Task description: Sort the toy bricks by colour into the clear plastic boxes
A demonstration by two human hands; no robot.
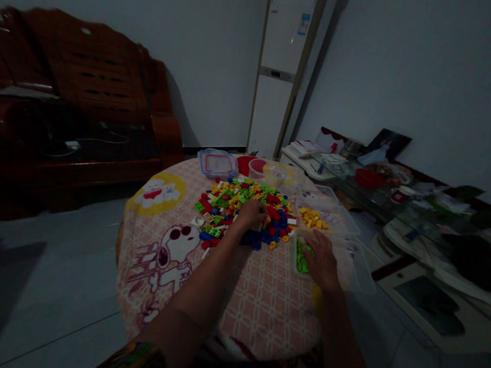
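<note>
Green blocks [301,260] and yellow blocks [312,218] sit sorted right of centre, right hand [323,262] loosely spread; mixed pile [227,196] remains mid-frame, left hand [252,214] unclear in grip

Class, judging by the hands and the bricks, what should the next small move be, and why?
Probably, the left hand should lift a green brick from the mixed pile towards the clear container by the right hand. The left hand, its grip hidden, is at the pile, where green pieces show, and that container holds green bricks, with yellow ones grouped beyond it.
</note>
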